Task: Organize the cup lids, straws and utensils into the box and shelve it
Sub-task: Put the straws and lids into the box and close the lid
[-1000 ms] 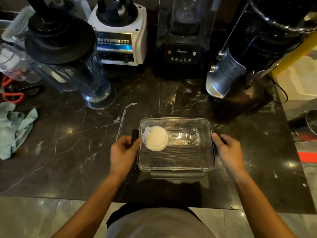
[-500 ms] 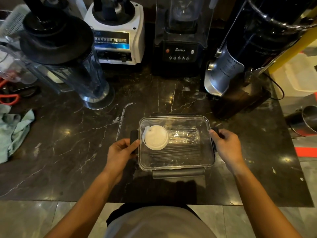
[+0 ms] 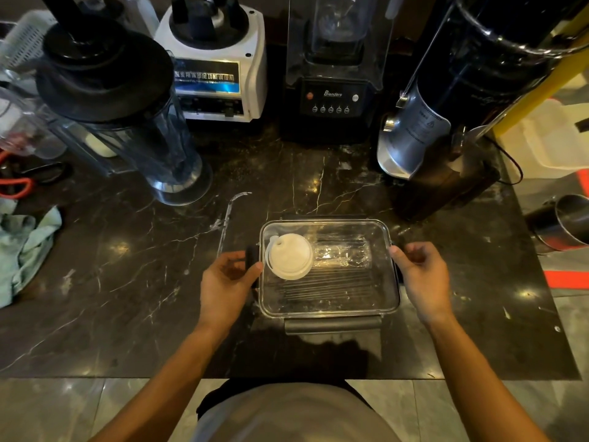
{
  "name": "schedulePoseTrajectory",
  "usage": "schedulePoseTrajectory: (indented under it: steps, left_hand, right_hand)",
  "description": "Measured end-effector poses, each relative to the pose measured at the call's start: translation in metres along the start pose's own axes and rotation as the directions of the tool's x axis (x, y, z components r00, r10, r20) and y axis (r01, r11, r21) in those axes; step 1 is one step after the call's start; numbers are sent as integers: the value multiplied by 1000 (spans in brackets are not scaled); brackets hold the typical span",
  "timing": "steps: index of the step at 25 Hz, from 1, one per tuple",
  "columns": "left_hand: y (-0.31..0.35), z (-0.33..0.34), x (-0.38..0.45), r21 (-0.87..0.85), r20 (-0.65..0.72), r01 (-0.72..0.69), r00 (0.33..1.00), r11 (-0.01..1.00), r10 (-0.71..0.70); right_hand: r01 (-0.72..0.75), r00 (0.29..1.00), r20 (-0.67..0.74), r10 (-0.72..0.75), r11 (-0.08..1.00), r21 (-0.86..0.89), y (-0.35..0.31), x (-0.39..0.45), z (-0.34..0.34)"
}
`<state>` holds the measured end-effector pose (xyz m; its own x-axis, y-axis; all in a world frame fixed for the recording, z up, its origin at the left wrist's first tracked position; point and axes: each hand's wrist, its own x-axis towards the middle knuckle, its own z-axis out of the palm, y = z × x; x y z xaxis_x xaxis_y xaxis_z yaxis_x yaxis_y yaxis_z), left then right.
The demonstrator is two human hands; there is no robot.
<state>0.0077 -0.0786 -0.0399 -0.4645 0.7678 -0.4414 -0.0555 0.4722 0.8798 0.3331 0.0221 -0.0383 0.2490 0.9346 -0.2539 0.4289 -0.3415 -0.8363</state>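
A clear plastic box (image 3: 331, 306) with its clear lid on lies on the dark marble counter in front of me. Inside are a white cup lid (image 3: 289, 256) at the left, a plastic-wrapped utensil pack (image 3: 342, 255) beside it and several thin straws (image 3: 325, 283) along the near side. My left hand (image 3: 226, 282) pinches the dark latch (image 3: 251, 255) on the box's left end between thumb and curled fingers. At the box's right end my right hand (image 3: 424, 275) curls its fingers over the latch there, which it hides. The front latch (image 3: 331, 325) sticks out flat toward me.
A clear thin plastic piece (image 3: 228, 215) lies on the counter left of the box. Behind stand a blender jar (image 3: 127, 122), a white blender base (image 3: 213, 65), a black blender (image 3: 331, 90) and a grinder (image 3: 446, 122). A green cloth (image 3: 28, 247) lies far left, a steel pitcher (image 3: 564, 221) far right.
Both hands stay at the two ends of the box. My right fingers have curled in a little more over the right end. The box has not visibly shifted.
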Motion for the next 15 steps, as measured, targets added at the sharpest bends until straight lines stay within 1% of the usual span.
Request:
schedulePoseTrajectory:
  steps: [1, 2, 3, 5, 7, 9, 12, 13, 14, 15]
  left_hand:
    - [-1, 1, -2, 113, -9, -60, 998, 992, 61]
    - [-2, 1, -3, 187, 7, -101, 995, 977, 102]
    - [-1, 2, -3, 211, 41, -124, 992, 970, 118]
    - [0, 3, -3, 232, 95, -138, 988, 963, 119]
    - [1, 4, -1, 259, 107, -144, 987, 955, 120]
    - [2, 4, 1, 268, 106, -125, 989, 955, 99]
    - [9, 4, 5, 231, 125, -87, 990, 969, 59]
    - [13, 4, 6, 252, 142, -113, 987, 961, 79]
    - [18, 6, 7, 340, 155, -210, 974, 917, 165]
    - [25, 9, 10, 460, 188, -344, 939, 819, 289]
  right_hand:
    - [89, 994, -45, -97, 985, -150, 1, -3, 1]
    - [154, 981, -70, -179, 949, -275, 2, -5, 3]
    - [188, 972, -72, -224, 924, -333, 2, -7, 5]
    - [182, 975, -63, -212, 932, -315, 2, -11, 7]
    - [168, 980, -55, -189, 949, -268, 1, -11, 7]
    - [133, 988, -44, -147, 963, -234, 2, -9, 6]
    - [73, 996, -27, -80, 979, -189, 0, -8, 6]
    - [85, 996, 0, -87, 974, -208, 0, -10, 5]
    - [123, 992, 36, -118, 953, -276, -1, -15, 5]
    - [190, 982, 81, -172, 907, -376, -2, -21, 6]
